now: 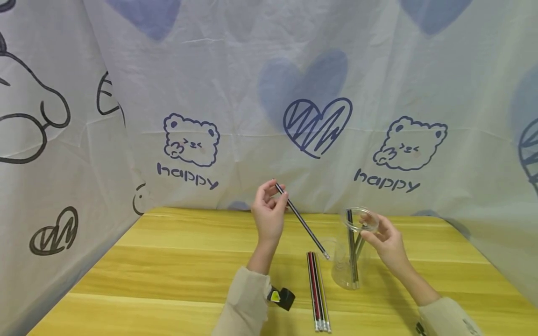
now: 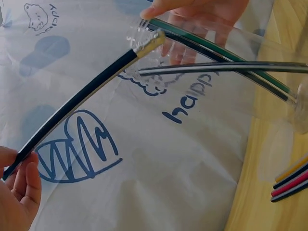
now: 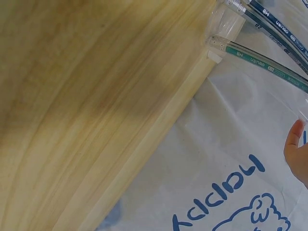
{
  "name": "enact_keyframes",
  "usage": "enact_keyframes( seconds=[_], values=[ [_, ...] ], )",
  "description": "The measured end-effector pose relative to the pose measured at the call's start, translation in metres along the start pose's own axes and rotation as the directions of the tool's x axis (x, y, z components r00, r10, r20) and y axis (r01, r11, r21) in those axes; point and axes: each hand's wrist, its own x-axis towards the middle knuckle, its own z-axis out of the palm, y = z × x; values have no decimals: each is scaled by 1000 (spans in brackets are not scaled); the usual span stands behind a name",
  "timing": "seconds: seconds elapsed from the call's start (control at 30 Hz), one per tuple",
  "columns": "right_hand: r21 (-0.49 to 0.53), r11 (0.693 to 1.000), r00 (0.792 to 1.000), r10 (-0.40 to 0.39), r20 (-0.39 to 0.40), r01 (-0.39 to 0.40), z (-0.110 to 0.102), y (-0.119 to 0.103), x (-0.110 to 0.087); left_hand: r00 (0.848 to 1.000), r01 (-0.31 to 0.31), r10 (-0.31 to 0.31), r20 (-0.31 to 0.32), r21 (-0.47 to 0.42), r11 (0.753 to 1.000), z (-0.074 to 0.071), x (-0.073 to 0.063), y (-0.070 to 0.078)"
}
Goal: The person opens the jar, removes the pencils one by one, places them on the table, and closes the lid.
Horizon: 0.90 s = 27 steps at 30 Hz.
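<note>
Pencil (image 1: 300, 219) hangs aslant in the air over the desk (image 1: 176, 280), its upper end pinched between the thumb and fingers of the person's left hand (image 1: 269, 215). It is dark with a pale stripe, and its lower end wears a silvery metal band and a light-coloured tip. That end sits near the clear cup (image 1: 342, 275), on the outside of it. Three pencils already lean within the cup: two dark ones and a green pencil (image 3: 267, 66) with small printed lettering. They take up part of the mouth, and the right hand (image 1: 392, 245) crowds it further, thumb and fingers gripping the rim. Whether the cup is tilted I cannot tell. Some faint, clear round shape, too indistinct to name, shows beside it. Closer to the person lies a row of pencils (image 1: 318, 291), side by side, in black, red and yellow, banded ends toward the person. A dark strap (image 1: 286, 298) juts from the left beige sleeve (image 1: 245, 301). Behind the desk hangs a pale cloth (image 1: 248, 158) printed with hearts, bears and "happy".
</note>
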Motion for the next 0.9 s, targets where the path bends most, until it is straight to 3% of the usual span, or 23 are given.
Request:
enact_keyframes(
  seconds=[0.13,0.37,0.6,0.77,0.9],
  values=[
    [-11,1000,1000,13,-8,-13,-1,-1,0,994,80,-85,63,83,993,-4,-2,-6],
    [-31,999,999,34,-9,-34,-1,-1,0,964,217,-235,123,149,965,-10,-3,-16],
    [-30,998,999,55,2,-55,-1,-2,1,932,300,-326,157,166,939,-12,-2,-25],
    [39,999,999,37,19,-38,-2,-2,1,903,353,-386,188,189,916,-14,-3,-29],
    [27,999,999,25,23,-25,-3,0,0,881,385,-426,206,210,899,-15,-5,-27]
  ],
)
